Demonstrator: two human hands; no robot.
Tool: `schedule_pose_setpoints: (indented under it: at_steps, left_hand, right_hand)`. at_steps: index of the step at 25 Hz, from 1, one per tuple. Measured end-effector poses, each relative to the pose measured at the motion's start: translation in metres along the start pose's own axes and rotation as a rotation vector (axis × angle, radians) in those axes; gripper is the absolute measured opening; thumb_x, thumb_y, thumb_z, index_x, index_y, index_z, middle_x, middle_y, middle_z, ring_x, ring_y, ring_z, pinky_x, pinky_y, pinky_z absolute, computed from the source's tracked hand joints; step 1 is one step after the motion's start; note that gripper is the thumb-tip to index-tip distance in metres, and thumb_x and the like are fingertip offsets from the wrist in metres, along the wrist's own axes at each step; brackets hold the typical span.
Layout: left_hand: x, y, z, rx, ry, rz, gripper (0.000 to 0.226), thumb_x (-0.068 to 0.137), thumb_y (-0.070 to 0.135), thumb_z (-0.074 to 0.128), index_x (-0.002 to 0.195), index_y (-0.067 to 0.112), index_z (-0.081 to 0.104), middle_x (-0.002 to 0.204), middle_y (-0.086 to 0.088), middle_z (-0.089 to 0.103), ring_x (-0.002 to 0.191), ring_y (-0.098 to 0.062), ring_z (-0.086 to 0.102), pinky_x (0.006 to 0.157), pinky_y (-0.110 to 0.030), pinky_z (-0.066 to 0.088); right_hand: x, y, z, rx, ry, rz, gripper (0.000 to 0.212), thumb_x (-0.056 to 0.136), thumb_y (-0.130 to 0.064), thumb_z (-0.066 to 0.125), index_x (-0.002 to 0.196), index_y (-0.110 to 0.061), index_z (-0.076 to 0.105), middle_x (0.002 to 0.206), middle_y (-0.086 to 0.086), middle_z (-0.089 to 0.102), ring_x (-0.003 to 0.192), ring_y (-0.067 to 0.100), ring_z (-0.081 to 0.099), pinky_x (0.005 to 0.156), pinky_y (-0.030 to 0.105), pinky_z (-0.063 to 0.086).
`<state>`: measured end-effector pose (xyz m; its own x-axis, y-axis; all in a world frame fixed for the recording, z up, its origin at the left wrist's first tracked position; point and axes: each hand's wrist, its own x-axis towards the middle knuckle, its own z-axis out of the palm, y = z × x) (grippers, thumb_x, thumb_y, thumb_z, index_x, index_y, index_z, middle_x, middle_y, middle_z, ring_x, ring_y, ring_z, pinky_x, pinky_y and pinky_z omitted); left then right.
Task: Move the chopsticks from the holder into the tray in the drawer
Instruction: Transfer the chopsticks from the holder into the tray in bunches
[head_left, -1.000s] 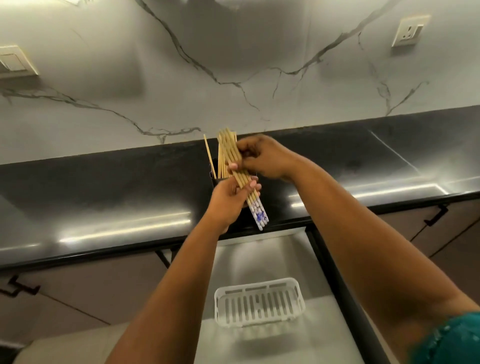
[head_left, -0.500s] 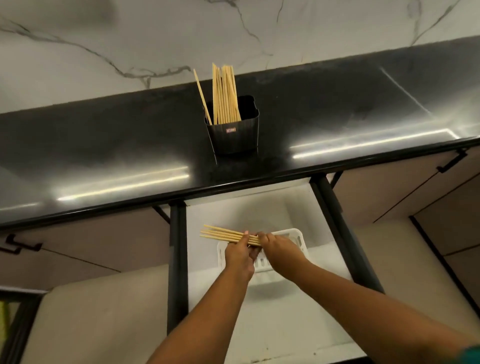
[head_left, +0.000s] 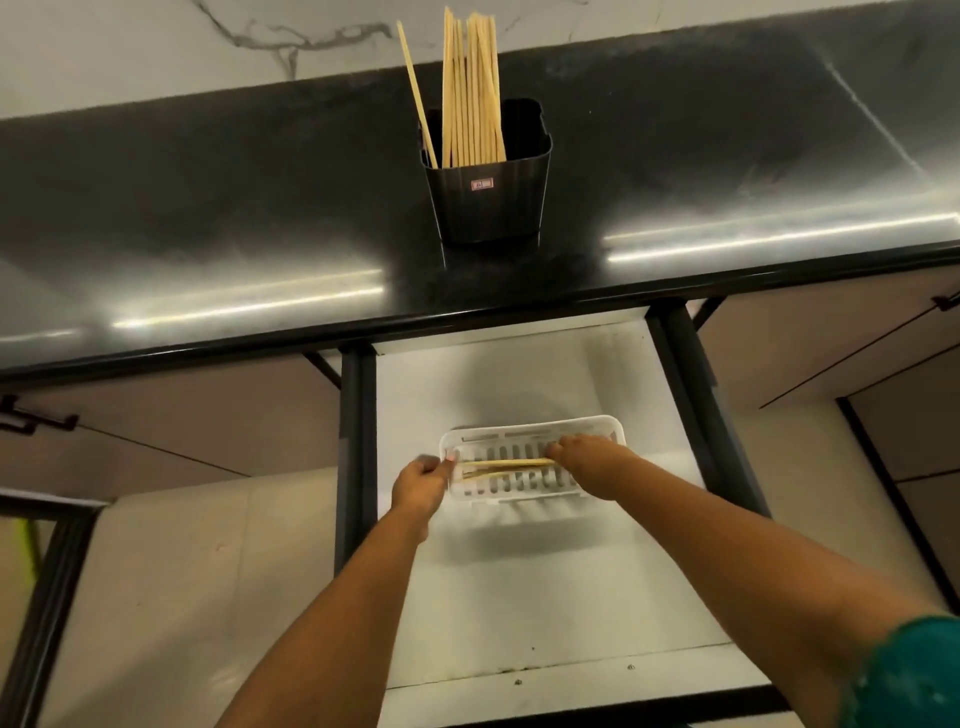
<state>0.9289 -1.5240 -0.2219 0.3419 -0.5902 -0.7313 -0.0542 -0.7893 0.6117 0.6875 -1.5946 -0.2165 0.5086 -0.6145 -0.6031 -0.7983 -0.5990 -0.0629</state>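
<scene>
A black ribbed holder stands on the dark countertop with several wooden chopsticks upright in it. Below, the open white drawer holds a white slotted tray. A small bundle of chopsticks lies lengthwise in the tray. My left hand is at the tray's left rim, fingertips at the bundle's left end. My right hand rests in the tray over the bundle's right end, hiding it. Whether either hand still grips the bundle is unclear.
The black countertop runs across the view below a marbled white wall. Dark drawer rails flank the drawer. Closed beige cabinet fronts with black handles sit on both sides.
The bundle went from above the holder down into the drawer and now lies inside the tray; both hands lowered with it. The view has tilted downward.
</scene>
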Motion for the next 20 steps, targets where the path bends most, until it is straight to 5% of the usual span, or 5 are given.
schedule_pose_setpoints:
  at_steps: [3, 7, 10, 15, 20]
  left_hand:
    - [-0.004, -0.003, 0.014, 0.098, 0.057, 0.05, 0.007, 0.094, 0.026, 0.056, 0.097, 0.022, 0.052, 0.085, 0.005, 0.055, 0.072, -0.009, 0.051, 0.071, -0.03, 0.042]
    - [-0.005, -0.008, 0.013, 0.154, 0.085, 0.098, 0.013, 0.094, 0.018, 0.057, 0.106, 0.018, 0.057, 0.102, -0.004, 0.062, 0.095, -0.025, 0.06, 0.078, -0.03, 0.048]
    - [-0.004, -0.01, 0.011, 0.137, 0.071, 0.091, 0.037, 0.093, 0.021, 0.058, 0.128, 0.013, 0.05, 0.12, -0.006, 0.06, 0.111, -0.028, 0.057, 0.097, -0.039, 0.049]
    - [-0.005, -0.012, 0.014, 0.028, 0.042, 0.121, 0.03, 0.097, 0.02, 0.051, 0.126, 0.016, 0.053, 0.119, -0.006, 0.062, 0.104, -0.023, 0.058, 0.086, -0.031, 0.047]
    - [-0.006, -0.009, 0.018, -0.004, 0.082, 0.072, 0.046, 0.097, 0.021, 0.051, 0.141, 0.016, 0.039, 0.141, -0.007, 0.046, 0.124, -0.031, 0.05, 0.103, -0.045, 0.044]
  right_hand:
    - [0.005, -0.007, -0.001, 0.032, -0.022, -0.011, 0.046, 0.093, -0.009, 0.053, 0.138, -0.018, 0.043, 0.135, 0.006, 0.053, 0.122, 0.026, 0.052, 0.099, 0.036, 0.045]
    - [0.008, -0.006, -0.004, 0.115, 0.033, 0.019, 0.039, 0.093, -0.013, 0.053, 0.131, -0.021, 0.054, 0.129, 0.005, 0.058, 0.116, 0.024, 0.056, 0.098, 0.033, 0.046]
    - [0.006, -0.002, -0.005, 0.187, 0.048, 0.077, 0.037, 0.096, -0.015, 0.047, 0.131, -0.026, 0.056, 0.126, 0.004, 0.061, 0.112, 0.024, 0.059, 0.097, 0.035, 0.048]
    - [0.003, 0.004, -0.001, 0.159, 0.053, 0.027, 0.028, 0.095, -0.029, 0.053, 0.121, -0.022, 0.059, 0.12, 0.005, 0.063, 0.108, 0.024, 0.059, 0.092, 0.037, 0.049]
    - [0.01, -0.008, 0.001, 0.058, 0.025, 0.051, 0.044, 0.093, -0.014, 0.055, 0.136, -0.023, 0.045, 0.134, 0.008, 0.052, 0.123, 0.028, 0.05, 0.1, 0.041, 0.045]
